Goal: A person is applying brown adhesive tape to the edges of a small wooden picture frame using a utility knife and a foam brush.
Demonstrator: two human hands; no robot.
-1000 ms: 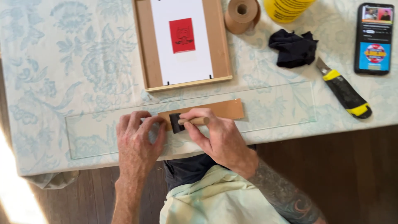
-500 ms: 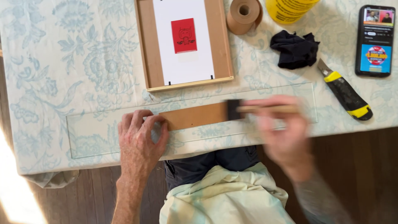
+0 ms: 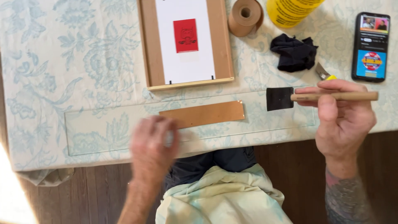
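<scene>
1. Brush (image 3: 323, 97): it is gripped in the right hand (image 3: 342, 120), with thumb and fingers closed round the wooden handle.
2. Its long axis is laid almost level across the view, parallel to the table's near edge; the black foam head (image 3: 279, 98) is pointed toward the person's left and the handle end toward the right.
3. The head is held over the right end of a clear sheet (image 3: 103, 132) that is spread flat on the flowered cloth (image 3: 49, 62); whether the head is touching the sheet cannot be told.
4. A brown strip (image 3: 202, 114) is laid on the sheet, just left of the foam head and apart from it. Its long axis is nearly level too, with the right end tilted slightly away from the person.
5. The left hand (image 3: 152, 145) is blurred; it is seen over the sheet at the strip's left end, and whether it is open or closed cannot be told.
6. Beyond the strip a wooden frame (image 3: 224, 41) is laid, with white paper and a small red print (image 3: 185, 35) in it.
7. A tape roll (image 3: 245, 16) and a yellow container (image 3: 290, 10) are seen at the far edge.
8. A black rag (image 3: 294, 52) is placed just beyond the brush, a knife (image 3: 324, 74) is partly hidden behind the right hand, and a phone (image 3: 371, 46) is laid at the far right with its screen lit.
</scene>
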